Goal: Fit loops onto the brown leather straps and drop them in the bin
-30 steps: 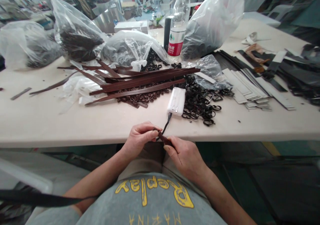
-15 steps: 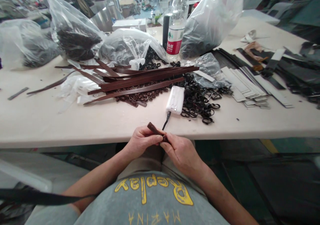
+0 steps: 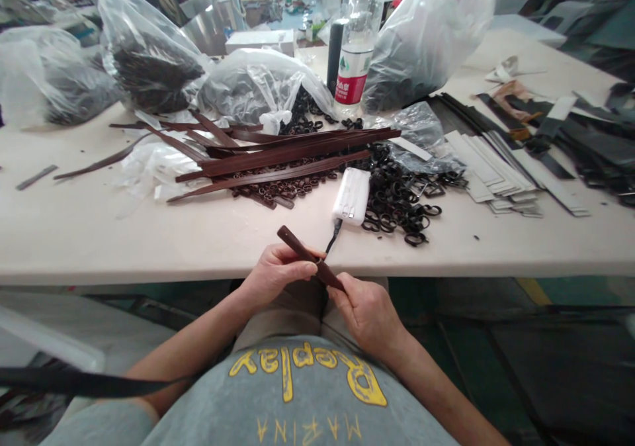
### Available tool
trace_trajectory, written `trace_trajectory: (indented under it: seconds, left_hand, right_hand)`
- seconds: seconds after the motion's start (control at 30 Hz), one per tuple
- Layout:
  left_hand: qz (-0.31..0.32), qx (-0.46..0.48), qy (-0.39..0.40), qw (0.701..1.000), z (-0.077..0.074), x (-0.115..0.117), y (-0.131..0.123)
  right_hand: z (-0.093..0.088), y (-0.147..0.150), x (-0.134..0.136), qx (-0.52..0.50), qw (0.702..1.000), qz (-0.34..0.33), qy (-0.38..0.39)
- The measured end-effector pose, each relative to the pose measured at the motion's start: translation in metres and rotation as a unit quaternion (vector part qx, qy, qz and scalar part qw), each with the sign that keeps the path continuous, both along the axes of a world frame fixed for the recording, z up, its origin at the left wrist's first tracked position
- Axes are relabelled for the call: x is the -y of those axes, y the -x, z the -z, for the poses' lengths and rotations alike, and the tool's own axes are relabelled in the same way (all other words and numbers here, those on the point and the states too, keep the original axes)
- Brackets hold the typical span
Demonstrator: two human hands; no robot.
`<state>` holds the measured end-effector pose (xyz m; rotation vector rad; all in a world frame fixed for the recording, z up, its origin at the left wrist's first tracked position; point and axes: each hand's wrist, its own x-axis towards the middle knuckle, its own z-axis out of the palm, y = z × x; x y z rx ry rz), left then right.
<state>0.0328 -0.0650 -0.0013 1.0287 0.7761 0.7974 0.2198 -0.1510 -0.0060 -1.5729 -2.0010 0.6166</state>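
Both my hands are at the table's near edge, closed on one dark brown leather strap (image 3: 297, 245). My left hand (image 3: 278, 270) pinches it near the middle, and its free end sticks up and to the left over the tabletop. My right hand (image 3: 364, 307) grips the lower part of the strap, which disappears under its fingers. Whether a loop sits on the strap I cannot tell. Just beyond my hands lies a white power bank (image 3: 352, 196) with a black cable (image 3: 331, 239) running toward me.
A bundle of long brown straps (image 3: 278, 155) lies across the table (image 3: 99, 234) over small brown loops. A heap of black loops (image 3: 397, 198) sits right of the power bank. Behind stand plastic bags (image 3: 149, 62), a water bottle (image 3: 353, 62), and grey and black strips (image 3: 501, 168) at right.
The strap has slid up and to the left through my left fingers, so more of its end shows over the table. My right hand has drawn slightly back toward me.
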Motion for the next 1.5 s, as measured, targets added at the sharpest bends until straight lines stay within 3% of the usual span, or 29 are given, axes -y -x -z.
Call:
trace_trajectory:
  seconds: [0.23, 0.5, 0.63, 0.73, 0.87, 0.97, 1.03, 1.17, 1.33, 1.5]
  left_hand:
    - [0.068, 0.027, -0.024, 0.997, 0.003, 0.010, -0.007]
    - [0.019, 0.022, -0.042, 0.999, 0.008, 0.007, -0.002]
    - [0.053, 0.041, 0.007, 0.998, 0.011, 0.012, -0.008]
    - [0.068, 0.049, 0.015, 0.996, 0.009, 0.010, -0.009]
    - [-0.004, 0.043, -0.012, 0.999, 0.004, -0.009, 0.004]
    - [-0.080, 0.048, -0.033, 0.995, 0.004, -0.021, 0.016]
    - [-0.082, 0.046, -0.034, 0.995, 0.004, -0.021, 0.019]
    - [-0.035, 0.029, -0.009, 0.999, 0.004, -0.010, 0.012]
    - [-0.126, 0.048, -0.012, 0.991, -0.001, -0.012, 0.016]
    - [-0.161, 0.099, -0.018, 0.982, -0.006, -0.024, 0.034]
  right_hand:
    - [-0.004, 0.010, -0.007, -0.018, 0.998, -0.016, -0.066]
    - [-0.002, 0.001, -0.004, -0.030, 0.997, -0.012, 0.070]
    - [0.004, 0.004, -0.005, -0.008, 0.998, 0.003, 0.069]
    - [-0.003, 0.004, -0.010, -0.039, 0.997, 0.011, 0.068]
    - [-0.014, -0.013, -0.012, -0.123, 0.983, -0.033, 0.134]
    - [-0.011, -0.025, -0.009, -0.151, 0.963, -0.055, 0.218]
    - [-0.005, -0.026, -0.008, -0.173, 0.954, -0.050, 0.242]
    - [0.001, -0.010, -0.013, -0.175, 0.966, -0.043, 0.184]
    - [0.001, 0.007, -0.022, -0.166, 0.972, -0.043, 0.160]
    - [0.001, 0.011, -0.026, -0.168, 0.972, -0.052, 0.158]
